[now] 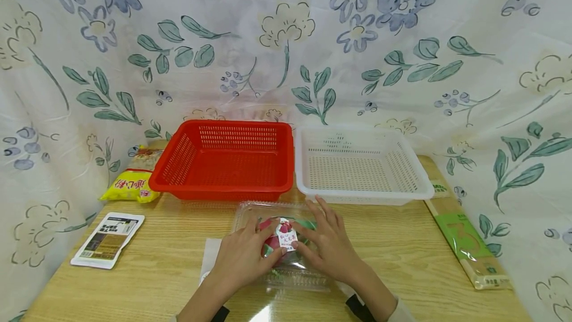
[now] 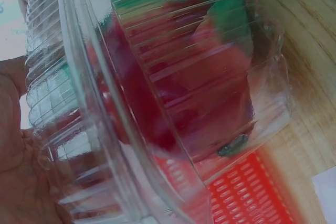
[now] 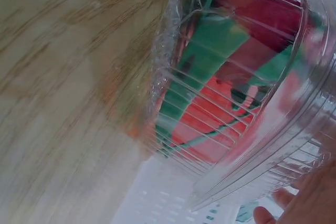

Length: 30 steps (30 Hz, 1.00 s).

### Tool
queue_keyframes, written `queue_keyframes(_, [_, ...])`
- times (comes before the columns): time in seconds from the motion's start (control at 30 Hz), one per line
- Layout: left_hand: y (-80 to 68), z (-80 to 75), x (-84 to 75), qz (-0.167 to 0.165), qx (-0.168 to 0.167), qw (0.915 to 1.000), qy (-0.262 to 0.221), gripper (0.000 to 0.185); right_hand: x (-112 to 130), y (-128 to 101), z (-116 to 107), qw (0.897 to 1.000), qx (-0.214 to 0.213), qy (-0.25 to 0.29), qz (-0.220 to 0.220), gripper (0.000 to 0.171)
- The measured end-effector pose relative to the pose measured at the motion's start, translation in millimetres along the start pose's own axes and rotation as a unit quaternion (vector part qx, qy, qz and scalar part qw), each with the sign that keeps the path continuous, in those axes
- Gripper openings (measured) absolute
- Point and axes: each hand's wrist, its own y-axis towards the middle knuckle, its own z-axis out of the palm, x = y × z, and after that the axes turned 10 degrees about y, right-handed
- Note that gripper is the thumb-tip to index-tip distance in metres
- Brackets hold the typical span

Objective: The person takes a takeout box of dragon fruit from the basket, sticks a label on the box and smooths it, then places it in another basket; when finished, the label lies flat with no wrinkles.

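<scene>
1. Clear clamshell box (image 1: 279, 242), red-and-green fruit inside: we find it on the counter (image 1: 402, 257), just before the red basket (image 1: 223, 160).
2. Left hand (image 1: 241, 257) and right hand (image 1: 328, 242): we grip opposite ends, equally near.
3. White basket (image 1: 362, 165): right of the red basket.

Staged tabletop booth: floral cloth backdrop (image 1: 286, 53) enclosing wooden table (image 1: 402, 252)

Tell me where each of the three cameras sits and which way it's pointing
Head: above the table, looking forward and down; left hand and right hand on a clear box.
Left wrist: beside the box, facing the red basket; palm shows.
Right wrist: beside the box; fingertips show.
All share the box.
</scene>
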Motion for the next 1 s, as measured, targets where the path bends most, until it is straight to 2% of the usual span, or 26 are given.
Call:
queue_keyframes(0.2, [-0.9, 0.3, -0.6, -0.002, 0.011, 0.9999, 0.001, 0.058, -0.1, -0.7, 0.2, 1.000, -0.001, -0.020, 0.002, 0.045])
queue_keyframes(0.47, [-1.1, 0.9, -0.7, -0.007, 0.017, 0.9998, -0.001, 0.057, -0.9, 2.4, 1.4, 0.999, -0.040, -0.015, -0.022, 0.050])
queue_keyframes(0.7, [-1.2, 1.2, -0.6, -0.014, 0.021, 0.9997, -0.004, 0.060, 6.5, 12.4, 4.4, 0.999, 0.002, -0.007, -0.033, 0.057])
queue_keyframes(1.0, [-1.9, 0.6, -1.4, -0.015, 0.020, 0.9996, -0.011, 0.063, 5.5, 11.9, 6.4, 0.999, 0.015, -0.035, 0.007, 0.051])
